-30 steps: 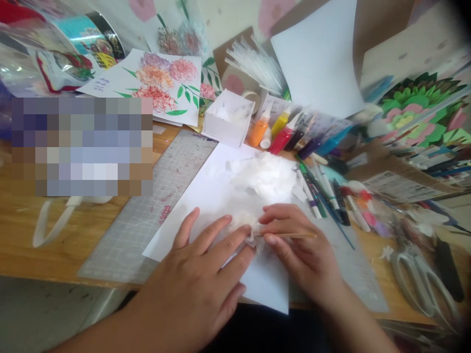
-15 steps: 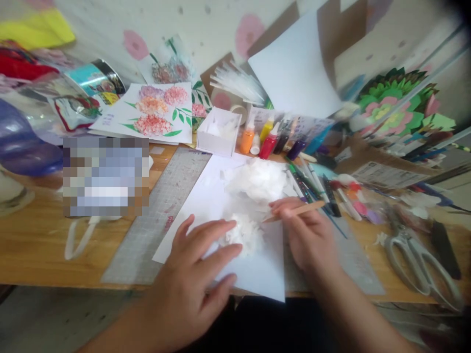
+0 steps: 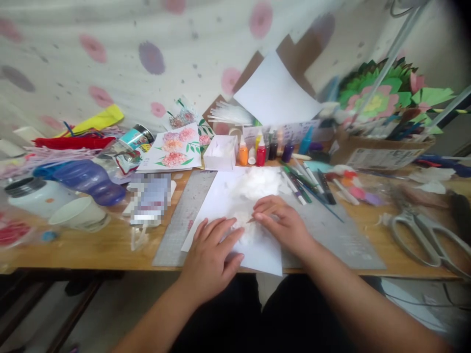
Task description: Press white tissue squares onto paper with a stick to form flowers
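My left hand [image 3: 211, 257] lies with fingers spread on a white sheet of paper [image 3: 265, 257], its fingertips at the edge of a small clump of white cotton [image 3: 247, 236]. A thin wooden craft stick [image 3: 251, 220] is pinched in my right hand [image 3: 283, 224]. Only its tip shows, close over the small clump; the fingers hide the rest. Whether the tip touches the fibres I cannot tell. Just beyond my hands, a larger fluffy heap of cotton [image 3: 257, 183] rests on the same sheet.
Beneath the paper is a grey cutting mat [image 3: 331, 240]. Markers [image 3: 294, 186] lie to the right, with large scissors [image 3: 419, 235] farther out. Paint bottles [image 3: 261, 153] and a white box [image 3: 221, 153] stand behind. At left are a phone [image 3: 151, 198] and a cup [image 3: 79, 214].
The view has tilted up and shows more of the left side. My right hand has turned, so the stick's long end no longer shows. My left hand stays spread by the cotton.
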Demonstrator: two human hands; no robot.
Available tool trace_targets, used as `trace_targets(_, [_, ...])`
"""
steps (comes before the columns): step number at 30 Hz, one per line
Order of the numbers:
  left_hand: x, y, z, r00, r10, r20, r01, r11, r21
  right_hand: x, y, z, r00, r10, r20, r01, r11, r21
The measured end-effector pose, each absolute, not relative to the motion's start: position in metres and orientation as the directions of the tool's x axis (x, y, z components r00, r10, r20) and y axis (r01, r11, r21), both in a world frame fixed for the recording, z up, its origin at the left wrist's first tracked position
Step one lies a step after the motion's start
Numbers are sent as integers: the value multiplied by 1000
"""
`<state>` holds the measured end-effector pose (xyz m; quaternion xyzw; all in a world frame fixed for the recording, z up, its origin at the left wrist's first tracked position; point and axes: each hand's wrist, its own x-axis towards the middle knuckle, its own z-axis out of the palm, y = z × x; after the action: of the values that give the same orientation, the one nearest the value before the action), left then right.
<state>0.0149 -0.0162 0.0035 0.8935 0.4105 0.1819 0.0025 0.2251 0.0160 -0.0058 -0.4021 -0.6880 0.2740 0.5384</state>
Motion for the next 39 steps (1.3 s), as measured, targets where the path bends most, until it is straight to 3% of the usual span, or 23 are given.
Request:
trace_targets(5, [13, -17, 6, 652, 705, 279, 707, -698, 114, 228, 17, -8, -95, 840, 534, 318, 534, -783])
trace_targets(11, [14, -20, 4, 538, 709, 457, 733, -661, 162, 228, 18, -6, -87, 835, 543, 324, 539, -777])
trace_targets(20, [15, -15, 8, 642, 728, 240, 725, -678, 119, 224, 20, -10, -75, 850, 522, 286, 520, -805])
trace_targets(24, [10, -15, 7, 700, 679, 221, 672, -731, 120, 226, 21, -8, 12, 866, 500, 275, 478, -834])
trace_targets(32, [21, 1, 7, 665, 740, 105, 703, -667, 246, 230, 23, -5, 287, 868, 405, 205, 357, -911])
trace_targets(36, [32, 15, 11, 646, 733, 213, 649, -675, 351, 231, 24, -6, 375, 848, 376, 151, 344, -927])
trace_targets(39, [36, 24, 12, 710, 672, 211, 561, -721, 407, 232, 24, -6, 414, 837, 358, 107, 346, -932])
